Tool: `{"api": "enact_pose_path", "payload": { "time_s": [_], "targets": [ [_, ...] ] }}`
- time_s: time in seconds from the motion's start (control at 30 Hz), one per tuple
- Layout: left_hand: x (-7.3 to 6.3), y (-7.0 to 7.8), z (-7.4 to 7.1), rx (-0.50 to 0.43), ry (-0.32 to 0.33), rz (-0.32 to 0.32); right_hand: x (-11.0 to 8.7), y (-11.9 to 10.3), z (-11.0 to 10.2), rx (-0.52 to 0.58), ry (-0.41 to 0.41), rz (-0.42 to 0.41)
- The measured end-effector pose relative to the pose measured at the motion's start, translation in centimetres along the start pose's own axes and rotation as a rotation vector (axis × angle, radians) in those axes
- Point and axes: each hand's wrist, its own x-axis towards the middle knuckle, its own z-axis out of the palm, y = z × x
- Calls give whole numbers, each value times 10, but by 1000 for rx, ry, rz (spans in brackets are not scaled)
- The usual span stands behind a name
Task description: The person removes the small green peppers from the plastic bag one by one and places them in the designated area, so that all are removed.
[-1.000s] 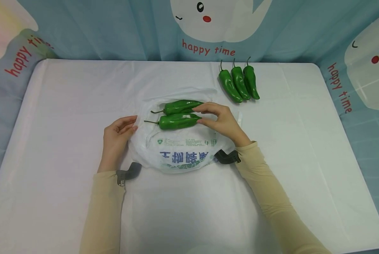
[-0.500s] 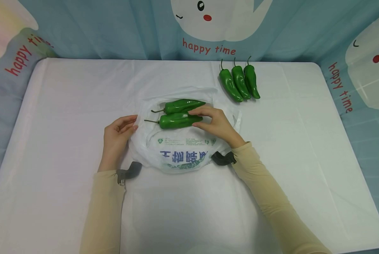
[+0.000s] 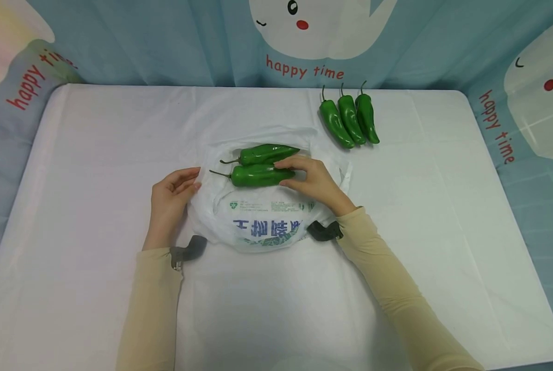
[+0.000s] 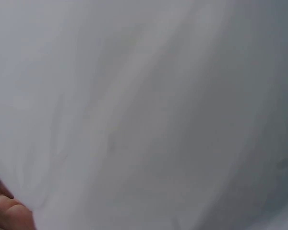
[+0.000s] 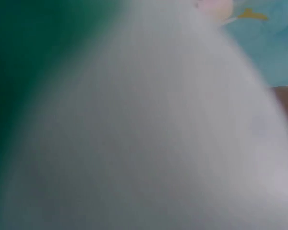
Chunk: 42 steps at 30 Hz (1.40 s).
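Note:
In the head view a white plastic bag (image 3: 269, 208) with blue and green print lies spread mid-table. Two long green peppers lie in its opening, side by side, stems to the left: a far pepper (image 3: 262, 154) and a near pepper (image 3: 253, 176). My right hand (image 3: 313, 180) pinches the near pepper's pointed right end between thumb and fingers. At the bag's left edge my left hand (image 3: 170, 201) holds the film with fingers and thumb. White film (image 4: 149, 115) fills most of the left wrist view. Blurred white film (image 5: 158, 124) covers most of the right wrist view.
Three more green peppers (image 3: 349, 121) lie close together at the table's back edge, right of centre, stems pointing away. The table has a white cover (image 3: 82, 206). A light-blue printed curtain (image 3: 165, 46) hangs behind and at the sides.
My right hand has shifted slightly left and down, from the tips of both peppers onto the near pepper's end. The near pepper has barely moved. My left hand stays in place.

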Motion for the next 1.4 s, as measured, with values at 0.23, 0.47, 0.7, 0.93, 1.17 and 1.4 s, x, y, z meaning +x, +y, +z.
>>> {"api": "enact_pose_path", "payload": {
  "time_s": [0.23,0.47,0.7,0.93,1.17,1.4],
  "targets": [
    [0,0,0,-3,4,-7,1,-3,2,-32,-81,46],
    [1,1,0,9,3,-7,1,-4,3,-45,-149,69],
    [0,1,0,9,-2,-14,1,-4,4,-46,-170,54],
    [1,1,0,7,-3,-17,0,-3,4,2,-205,64],
    [0,1,0,11,-4,-12,-1,-3,4,17,-218,63],
    [0,1,0,9,-4,-23,-1,0,5,35,-196,41]
  ]
}}
